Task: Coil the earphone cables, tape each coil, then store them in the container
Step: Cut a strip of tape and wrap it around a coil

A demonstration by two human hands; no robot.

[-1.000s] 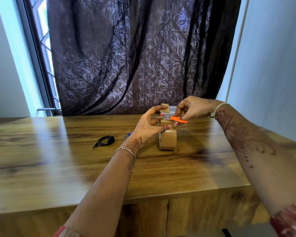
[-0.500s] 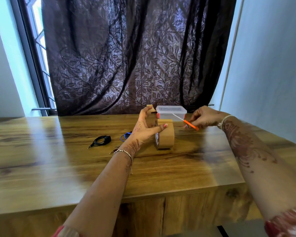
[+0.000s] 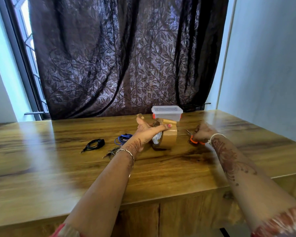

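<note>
On the wooden tabletop [image 3: 41, 168], at its far edge before the dark curtain [image 3: 109, 65], stands the clear container [image 3: 167, 113], its lid on and red clips at its ends. We judge it light and stiff, easiest to take by its two short sides once the clips are freed.

Just in front of it the brown tape roll [image 3: 168, 139] stands on edge. Our left hand [image 3: 146, 132] lies over it, fingers stretched straight across the top and thumb raised. The roll looks firm and weighty enough to stay put under that hand.

Left of the roll lie the earphone cables. The black earphone coil [image 3: 94, 144] is well apart, the blue earphone coil [image 3: 122, 138] is near our left wrist, and a thinner greyish cable [image 3: 112, 152] is partly hidden by the wrist. We judge all three light, limp and springy, ready to unwind if let go. We would pinch across the whole bundle of loops, never at the plug or buds, until tape holds it.

To the right, our right hand [image 3: 202, 133] is curled round the orange handles of the small scissors [image 3: 194, 140], low over the wood.

A short strip of tape [image 3: 140, 115] clings to the tip of the raised left thumb. It is thin, floppy and sticky, and likely to fold on itself, so we would hold it by one end only.
</note>
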